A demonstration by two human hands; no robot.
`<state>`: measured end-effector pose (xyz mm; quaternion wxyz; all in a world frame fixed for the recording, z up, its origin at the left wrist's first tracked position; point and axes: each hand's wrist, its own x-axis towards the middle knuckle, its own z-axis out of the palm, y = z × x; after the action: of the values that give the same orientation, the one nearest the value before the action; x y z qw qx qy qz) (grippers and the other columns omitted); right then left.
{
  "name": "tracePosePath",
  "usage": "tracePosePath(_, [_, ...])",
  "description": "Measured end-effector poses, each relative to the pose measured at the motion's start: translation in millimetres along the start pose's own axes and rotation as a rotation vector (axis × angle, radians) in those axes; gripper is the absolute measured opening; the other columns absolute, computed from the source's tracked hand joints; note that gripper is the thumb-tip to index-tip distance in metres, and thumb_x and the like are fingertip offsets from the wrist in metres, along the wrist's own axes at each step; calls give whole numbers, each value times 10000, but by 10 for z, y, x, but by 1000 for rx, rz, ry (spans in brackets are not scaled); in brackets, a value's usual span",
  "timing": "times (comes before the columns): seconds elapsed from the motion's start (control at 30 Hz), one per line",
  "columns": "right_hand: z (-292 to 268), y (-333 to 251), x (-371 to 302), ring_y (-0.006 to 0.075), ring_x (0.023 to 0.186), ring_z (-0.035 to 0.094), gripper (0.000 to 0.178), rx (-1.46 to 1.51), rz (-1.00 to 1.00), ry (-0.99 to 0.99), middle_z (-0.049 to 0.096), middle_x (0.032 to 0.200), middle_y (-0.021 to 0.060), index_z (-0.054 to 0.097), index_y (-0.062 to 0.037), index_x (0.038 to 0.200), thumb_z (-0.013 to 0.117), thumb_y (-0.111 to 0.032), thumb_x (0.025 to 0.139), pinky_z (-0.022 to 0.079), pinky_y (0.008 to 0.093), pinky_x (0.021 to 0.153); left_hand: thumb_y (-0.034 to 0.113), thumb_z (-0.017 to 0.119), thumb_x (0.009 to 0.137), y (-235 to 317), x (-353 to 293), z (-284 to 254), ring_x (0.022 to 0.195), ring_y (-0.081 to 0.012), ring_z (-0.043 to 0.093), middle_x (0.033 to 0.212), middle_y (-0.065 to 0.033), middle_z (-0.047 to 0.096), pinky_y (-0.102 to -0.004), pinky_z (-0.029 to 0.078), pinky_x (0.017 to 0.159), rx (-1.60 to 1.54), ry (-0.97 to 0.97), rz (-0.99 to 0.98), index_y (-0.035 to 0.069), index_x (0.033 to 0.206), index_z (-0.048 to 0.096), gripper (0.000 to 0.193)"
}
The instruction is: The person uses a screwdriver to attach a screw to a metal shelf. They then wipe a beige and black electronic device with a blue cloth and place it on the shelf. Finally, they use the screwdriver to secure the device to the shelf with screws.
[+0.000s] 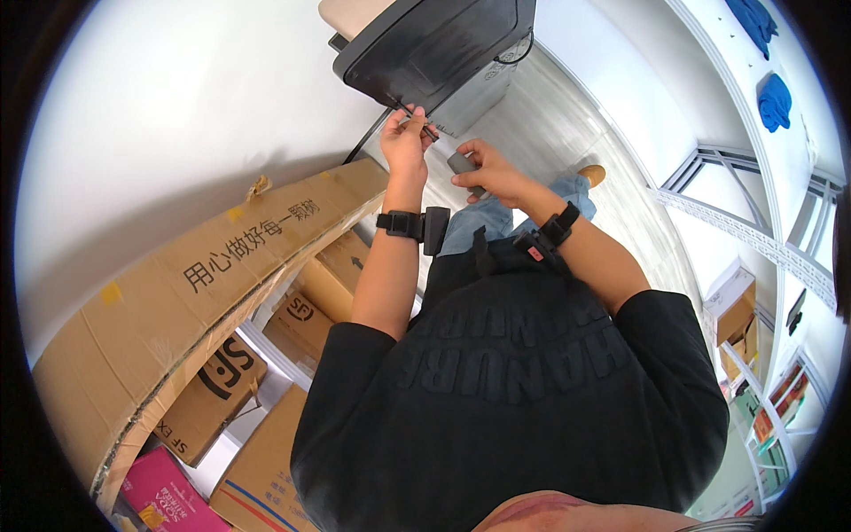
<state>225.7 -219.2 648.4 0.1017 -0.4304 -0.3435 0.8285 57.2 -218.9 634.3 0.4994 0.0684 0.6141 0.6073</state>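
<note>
My left hand [404, 140] is raised just below the corner of a large black-fronted appliance [434, 53], fingers pinched round a thin black stick-like piece [431, 134]. What kind of piece it is cannot be made out. To its right and slightly lower, my right hand [498, 175] grips a small dark grey block with rounded edges [464, 168]. The two hands are apart, in front of my body. A black strap with a small box is on each of my wrists.
A long cardboard box [222, 257] leans along the white wall on my left. Beneath it lie several brown cartons [213, 399] and a pink box [168, 492]. White metal shelving [753, 230] stands at the right, with blue cloth [774, 102] near its top. Grey flooring [567, 115] lies ahead.
</note>
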Motion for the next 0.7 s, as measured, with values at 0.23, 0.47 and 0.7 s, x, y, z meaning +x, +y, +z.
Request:
tracePosePath(0.23, [17, -76, -68, 175, 860, 612, 535, -49, 118, 0, 579, 1016, 86, 452, -46, 1248, 717, -194, 807, 551, 344, 614, 90, 601, 913, 68, 20, 13, 694, -172, 628, 853, -83, 631, -297, 555, 630, 39, -10, -49, 19, 1081, 572, 184])
tracePosePath(0.47, [-136, -76, -150, 164, 831, 633, 479, 238, 165, -138, 607, 1034, 85, 424, -69, 1311, 594, -233, 894, 545, 303, 563, 104, 550, 945, 25, 23, 13, 699, -189, 634, 872, -102, 637, -314, 565, 627, 1, -7, -10, 16, 1086, 572, 168])
tracePosePath(0.7, [-60, -29, -106, 167, 874, 585, 574, -115, 83, -17, 576, 1054, 83, 471, -31, 1273, 733, -176, 784, 542, 336, 599, 110, 601, 917, 57, 50, 9, 629, -146, 604, 826, -66, 628, -293, 553, 566, 52, 47, 3, 46, 1007, 614, 111])
